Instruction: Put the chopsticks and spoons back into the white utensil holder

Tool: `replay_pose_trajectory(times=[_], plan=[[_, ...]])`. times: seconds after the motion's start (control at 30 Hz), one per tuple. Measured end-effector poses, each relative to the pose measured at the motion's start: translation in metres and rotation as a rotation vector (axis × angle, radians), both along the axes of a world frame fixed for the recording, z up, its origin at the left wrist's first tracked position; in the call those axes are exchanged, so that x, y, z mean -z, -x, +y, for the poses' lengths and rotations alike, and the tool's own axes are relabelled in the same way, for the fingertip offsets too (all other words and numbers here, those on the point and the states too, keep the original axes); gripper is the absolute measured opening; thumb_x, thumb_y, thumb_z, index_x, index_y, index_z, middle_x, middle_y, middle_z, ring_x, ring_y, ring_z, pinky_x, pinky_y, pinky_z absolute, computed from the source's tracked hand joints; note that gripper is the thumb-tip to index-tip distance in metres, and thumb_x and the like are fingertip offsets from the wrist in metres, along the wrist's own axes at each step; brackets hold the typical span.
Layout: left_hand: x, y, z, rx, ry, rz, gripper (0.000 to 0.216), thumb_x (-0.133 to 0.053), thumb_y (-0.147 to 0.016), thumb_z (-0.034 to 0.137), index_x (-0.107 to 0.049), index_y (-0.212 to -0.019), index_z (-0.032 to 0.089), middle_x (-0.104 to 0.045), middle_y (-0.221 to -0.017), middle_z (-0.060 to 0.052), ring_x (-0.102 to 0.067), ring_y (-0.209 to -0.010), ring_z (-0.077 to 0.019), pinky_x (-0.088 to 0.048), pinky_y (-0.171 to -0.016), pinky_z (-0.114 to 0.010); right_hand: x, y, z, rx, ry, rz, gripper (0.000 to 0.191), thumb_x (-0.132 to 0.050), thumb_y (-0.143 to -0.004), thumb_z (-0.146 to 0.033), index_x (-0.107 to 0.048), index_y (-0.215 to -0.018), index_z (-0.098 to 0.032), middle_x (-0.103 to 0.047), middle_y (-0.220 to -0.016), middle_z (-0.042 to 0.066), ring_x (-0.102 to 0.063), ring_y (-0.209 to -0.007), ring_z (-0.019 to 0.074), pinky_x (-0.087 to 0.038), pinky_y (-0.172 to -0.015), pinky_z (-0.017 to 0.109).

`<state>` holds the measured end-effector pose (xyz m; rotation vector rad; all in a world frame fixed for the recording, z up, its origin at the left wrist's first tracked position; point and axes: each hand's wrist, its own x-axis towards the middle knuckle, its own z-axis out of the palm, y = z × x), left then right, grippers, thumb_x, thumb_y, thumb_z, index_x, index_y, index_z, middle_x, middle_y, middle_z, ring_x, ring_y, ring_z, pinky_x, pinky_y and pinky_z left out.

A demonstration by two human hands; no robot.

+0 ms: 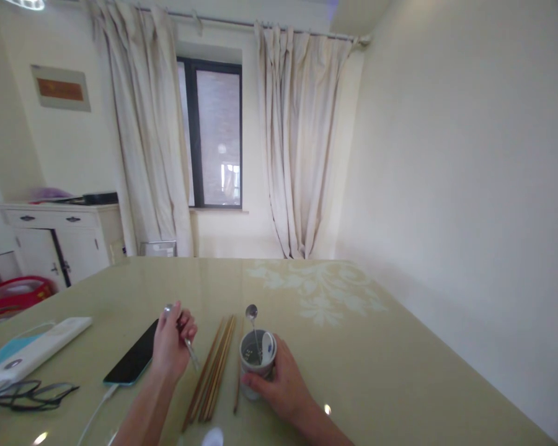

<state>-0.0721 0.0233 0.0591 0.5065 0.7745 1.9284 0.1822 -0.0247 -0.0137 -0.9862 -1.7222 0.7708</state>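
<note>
My left hand (170, 347) is closed around a metal spoon (192, 355), whose bowl end shows above the fingers and whose handle points down toward the table. My right hand (286, 385) grips a grey utensil holder (250, 389) from its right side, thumb across the front. Inside the holder a long-handled metal spoon (252, 311) stands upright, and a white spoon (267, 348) leans against the right wall. Between my hands lie several wooden chopsticks (211, 378), with a single chopstick (237, 387) apart from them, close beside the holder.
Left of my left hand are a black phone (134, 356) with a cable, a white power strip (39, 350), and eyeglasses (32, 395). A white object (212, 437) is cut off at the bottom edge. The glossy table (376, 371) runs along a wall at right.
</note>
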Motion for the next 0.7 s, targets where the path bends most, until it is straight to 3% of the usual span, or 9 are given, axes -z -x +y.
replay_pose_trajectory(times=[0.07, 0.17, 0.33, 0.4, 0.57, 0.7], plan=[[0.019, 0.001, 0.004, 0.002, 0.065, 0.114, 0.048, -0.09, -0.064, 0.037, -0.048, -0.08, 0.023, -0.049, -0.063, 0.012, -0.038, -0.045, -0.0039, -0.033, -0.044, -0.016, 0.0, 0.0, 0.001, 0.003, -0.003, 0.0, 0.067, -0.092, -0.073, -0.044, -0.067, -0.13, -0.02, -0.07, -0.124, 0.012, -0.064, -0.116, 0.0327, -0.048, -0.105, 0.049], [0.042, -0.001, 0.011, -0.041, 0.221, 0.467, 0.044, -0.084, -0.066, 0.048, -0.059, -0.09, 0.022, -0.062, -0.078, 0.005, -0.053, -0.058, -0.0098, -0.047, -0.057, -0.024, -0.003, 0.0, 0.0, -0.001, -0.007, 0.0, 0.064, -0.092, -0.074, -0.043, -0.068, -0.129, -0.02, -0.071, -0.123, 0.012, -0.065, -0.115, 0.0322, -0.049, -0.104, 0.048], [0.066, -0.008, 0.013, -0.132, 0.373, 1.336, 0.017, -0.066, -0.087, 0.036, -0.061, -0.096, 0.022, -0.074, -0.09, -0.007, -0.071, -0.083, -0.0256, -0.049, -0.075, -0.034, -0.007, -0.001, -0.002, 0.008, -0.001, 0.003, 0.062, -0.09, -0.074, -0.042, -0.068, -0.128, -0.02, -0.071, -0.122, 0.012, -0.065, -0.114, 0.0318, -0.049, -0.104, 0.048], [0.071, -0.011, 0.01, -0.113, 0.426, 1.548, 0.017, -0.061, -0.092, 0.032, -0.059, -0.105, 0.022, -0.076, -0.093, -0.009, -0.073, -0.091, -0.0297, -0.048, -0.077, -0.034, -0.007, -0.001, -0.002, 0.007, 0.0, -0.009, 0.06, -0.09, -0.075, -0.041, -0.067, -0.127, -0.02, -0.072, -0.122, 0.012, -0.065, -0.114, 0.0315, -0.05, -0.104, 0.048], [0.077, -0.013, 0.007, -0.037, 0.467, 1.641, 0.031, -0.053, -0.099, 0.032, -0.053, -0.128, 0.021, -0.078, -0.095, -0.009, -0.075, -0.096, -0.0298, -0.049, -0.081, -0.034, -0.008, -0.003, -0.001, -0.017, 0.006, -0.012, 0.061, -0.088, -0.079, -0.044, -0.067, -0.13, -0.019, -0.072, -0.124, 0.012, -0.065, -0.116, 0.0312, -0.049, -0.105, 0.048], [0.076, -0.013, 0.007, -0.04, 0.466, 1.642, 0.028, -0.049, -0.1, 0.031, -0.059, -0.123, 0.018, -0.079, -0.101, -0.012, -0.075, -0.098, -0.0285, -0.05, -0.085, -0.034, -0.009, -0.004, -0.001, -0.03, -0.011, -0.029, 0.061, -0.087, -0.08, -0.046, -0.066, -0.131, -0.019, -0.072, -0.125, 0.012, -0.065, -0.116, 0.0308, -0.049, -0.106, 0.048]])
